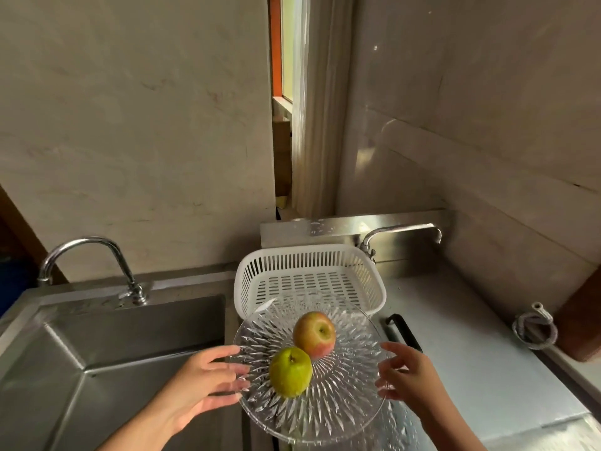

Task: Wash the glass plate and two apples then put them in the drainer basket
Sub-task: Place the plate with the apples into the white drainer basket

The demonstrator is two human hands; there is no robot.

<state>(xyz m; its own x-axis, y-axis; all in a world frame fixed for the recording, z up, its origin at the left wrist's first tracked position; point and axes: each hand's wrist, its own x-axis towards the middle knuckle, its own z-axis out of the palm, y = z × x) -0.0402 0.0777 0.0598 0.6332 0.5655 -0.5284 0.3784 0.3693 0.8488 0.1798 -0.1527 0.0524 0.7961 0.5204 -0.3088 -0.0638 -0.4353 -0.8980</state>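
Both your hands flank the glass plate (325, 395), left hand (208, 382) and right hand (403, 379) with fingers spread at its rims, probably to keep the 2 apples from rolling. Green apple (290, 372) touches the red apple (314, 333) mid-plate. Drainer basket (309, 281) waits just behind, sink (97, 346) left. Honestly can't tell if your fingertips actually touch the glass.

A cut-glass plate (325, 402) carries a green apple (290, 372) and a red-yellow apple (314, 334), touching, stems up, just before an empty white slotted drainer basket (309, 281).
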